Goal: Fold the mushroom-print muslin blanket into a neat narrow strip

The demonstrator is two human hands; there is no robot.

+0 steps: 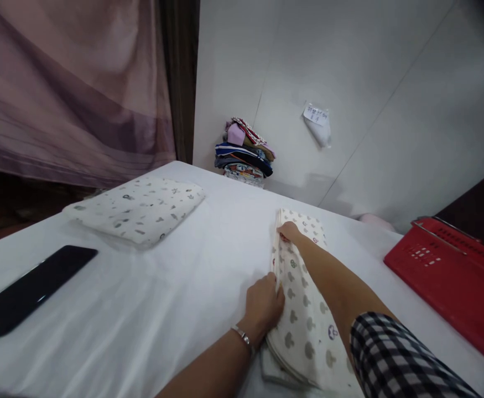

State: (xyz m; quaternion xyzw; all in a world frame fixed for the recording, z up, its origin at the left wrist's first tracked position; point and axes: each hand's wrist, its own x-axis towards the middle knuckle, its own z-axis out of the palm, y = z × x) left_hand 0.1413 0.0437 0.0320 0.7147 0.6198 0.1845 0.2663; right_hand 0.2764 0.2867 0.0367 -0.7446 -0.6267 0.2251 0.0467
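Observation:
A cream cloth (308,348) with a grey mushroom print lies folded in layers on the white-covered table, right of the middle. My left hand (264,301), with a silver bracelet at the wrist, is closed on the cloth's left edge near its middle. Farther up the same edge, my right hand (289,232) pinches the cloth close to its far corner. My right forearm crosses over part of the print. Under the near end of the cloth, a greyish flat layer (275,371) sticks out.
Another folded printed cloth (142,210) lies at the left, behind a black phone-like slab (38,287). A red plastic basket (449,282) stands at the right. Beyond the table's far edge is a pile of folded clothes (245,155), by a wall with a labelled plastic bag (318,124).

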